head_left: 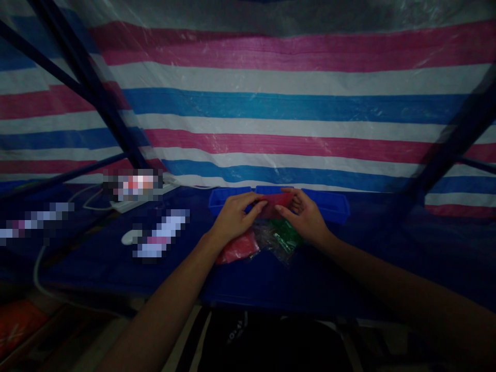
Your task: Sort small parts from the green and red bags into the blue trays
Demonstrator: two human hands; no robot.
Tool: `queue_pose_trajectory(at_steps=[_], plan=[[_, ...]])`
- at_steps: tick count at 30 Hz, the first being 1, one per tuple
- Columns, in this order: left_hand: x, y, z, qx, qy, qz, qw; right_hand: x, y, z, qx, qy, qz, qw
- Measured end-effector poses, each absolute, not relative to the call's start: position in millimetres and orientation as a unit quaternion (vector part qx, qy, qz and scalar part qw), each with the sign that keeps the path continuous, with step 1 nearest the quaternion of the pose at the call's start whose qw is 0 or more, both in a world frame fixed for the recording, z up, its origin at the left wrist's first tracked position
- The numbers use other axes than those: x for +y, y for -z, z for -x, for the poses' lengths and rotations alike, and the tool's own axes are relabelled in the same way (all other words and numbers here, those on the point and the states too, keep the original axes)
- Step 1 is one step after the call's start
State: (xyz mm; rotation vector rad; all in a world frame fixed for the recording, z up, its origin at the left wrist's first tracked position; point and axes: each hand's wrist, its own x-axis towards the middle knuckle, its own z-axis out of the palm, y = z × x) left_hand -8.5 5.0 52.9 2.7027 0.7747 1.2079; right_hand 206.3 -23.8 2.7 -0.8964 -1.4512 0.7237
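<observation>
Between my two hands a small red see-through plastic piece, which looks like a bag or film, is stretched out above the table. My left hand pinches its left edge between thumb and fingers. At the opposite end, my right hand grips the right edge, its other fingers curled. Below the left hand lies a pile of red plastic bags. Clear plastic bags lie in the middle, and green plastic bags are under the right hand. The light is dim, so fine detail is lost.
Blue bins stand in a row behind my hands on the blue table. To the left are a white power strip with cables, a white round object and blurred-out items. Striped sheeting hangs behind, with dark frame bars at both sides.
</observation>
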Motion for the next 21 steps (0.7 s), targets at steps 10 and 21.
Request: queue_pose_trajectory(at_steps=[10,21], plan=[[-3,-57,6,0.232,-0.367,-0.901,0.018,-30,-7,-204,-0.597,-0.324,0.395,0.619],[4,-52,7,0.233,-0.357,-0.904,0.04,-46,-15,-202,-0.693,-0.259,0.381,0.555]])
